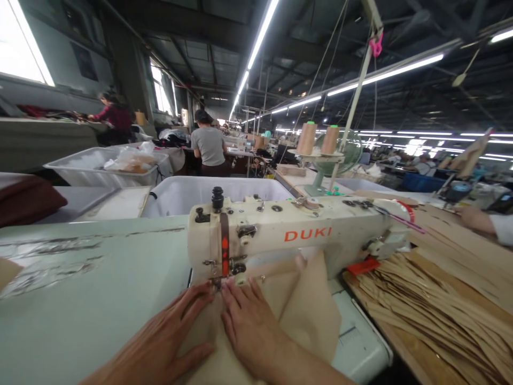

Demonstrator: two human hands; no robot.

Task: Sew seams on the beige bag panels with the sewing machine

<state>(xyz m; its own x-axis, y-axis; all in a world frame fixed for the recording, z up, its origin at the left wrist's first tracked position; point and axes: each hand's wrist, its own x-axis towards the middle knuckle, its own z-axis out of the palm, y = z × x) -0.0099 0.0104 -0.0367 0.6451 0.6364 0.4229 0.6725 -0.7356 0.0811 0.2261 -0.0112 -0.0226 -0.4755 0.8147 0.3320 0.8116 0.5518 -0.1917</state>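
A cream sewing machine [260, 224] marked DUKI stands across the table. Beige fabric [312, 310] lies under its needle end, spreads toward me and rises in a fold beneath the machine's arm. My left hand [172, 326] rests on the fabric's left side, its fingers stretched toward the presser foot and its thumb apart. My right hand [250, 326] lies flat on the fabric just right of the needle area, fingertips close to the foot. The needle itself is too small to make out between the fingertips.
Beige strips [433, 315] lie on a wooden board at right. Two thread cones [307, 138] stand behind the machine, near a green fan [352, 152]. White bins [224, 187] are behind the table. A co-worker's arm [481, 220] reaches in at right; another person [209, 141] sits ahead.
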